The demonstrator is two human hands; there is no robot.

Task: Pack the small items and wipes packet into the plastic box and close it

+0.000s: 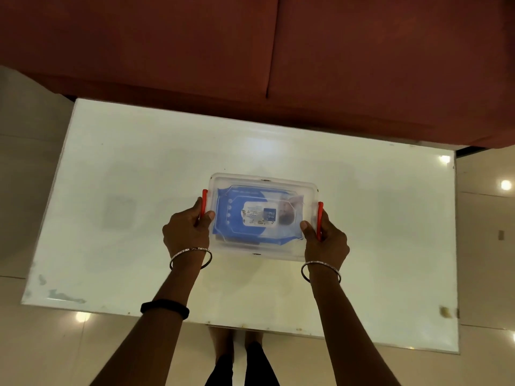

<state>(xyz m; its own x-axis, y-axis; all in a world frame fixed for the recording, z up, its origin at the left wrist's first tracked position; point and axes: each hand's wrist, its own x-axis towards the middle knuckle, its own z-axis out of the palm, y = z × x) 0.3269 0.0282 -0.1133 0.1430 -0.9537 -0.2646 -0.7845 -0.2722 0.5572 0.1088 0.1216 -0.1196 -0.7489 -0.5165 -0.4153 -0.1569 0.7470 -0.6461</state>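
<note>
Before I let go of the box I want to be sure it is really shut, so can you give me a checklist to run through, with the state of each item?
1. Lid sits on the plastic box: ok, it covers the whole top.
2. Wipes packet inside: ok, seen through the clear lid.
3. Small items inside: cannot tell, the packet hides whatever lies under it.
4. Left hand grip on the left red clip: ok, the thumb presses beside it.
5. Right hand grip on the right red clip: ok.
6. Both clips snapped fully down: cannot tell.
7. Box rests on the white table: ok.
</note>
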